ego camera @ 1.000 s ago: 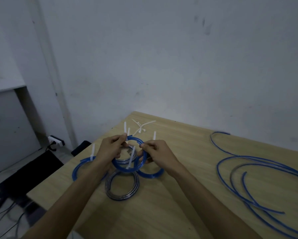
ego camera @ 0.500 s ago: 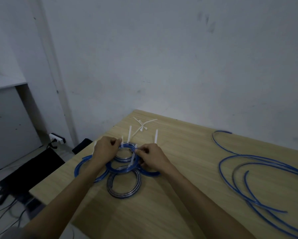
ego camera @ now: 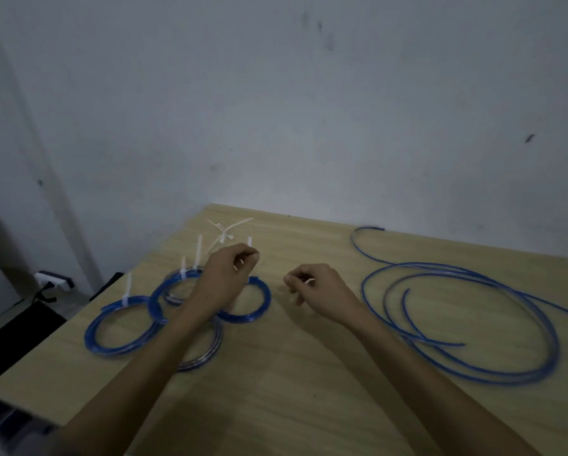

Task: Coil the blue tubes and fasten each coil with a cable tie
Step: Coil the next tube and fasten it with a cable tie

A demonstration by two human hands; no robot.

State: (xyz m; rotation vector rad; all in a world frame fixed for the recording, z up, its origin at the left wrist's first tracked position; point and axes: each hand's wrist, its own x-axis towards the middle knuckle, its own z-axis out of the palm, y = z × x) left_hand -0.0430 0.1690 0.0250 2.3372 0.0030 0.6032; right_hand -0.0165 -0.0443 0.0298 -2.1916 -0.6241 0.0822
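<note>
Three blue tube coils lie on the wooden table (ego camera: 308,406), each fastened with a white cable tie: a left coil (ego camera: 93,337), a middle coil (ego camera: 156,302) and a right coil (ego camera: 264,302). My left hand (ego camera: 226,278) hovers over them with curled fingers, right by the right coil's upright tie tail (ego camera: 249,241); blur hides whether it pinches anything. My right hand (ego camera: 315,287) is off the coils, fingers curled around a small white strip that looks like a cable tie. Loose uncoiled blue tubes (ego camera: 473,376) sprawl at the right.
A silver-grey coil (ego camera: 207,358) lies partly under my left forearm. Loose white cable ties (ego camera: 225,230) sit near the table's far corner. The wall runs close behind the table. On the floor at left are a power strip (ego camera: 52,280) and a dark mat.
The blue coil that both hands held a second ago now lies on the table among the others. My right hand has moved right, away from the coils; my left has shifted over the right coil.
</note>
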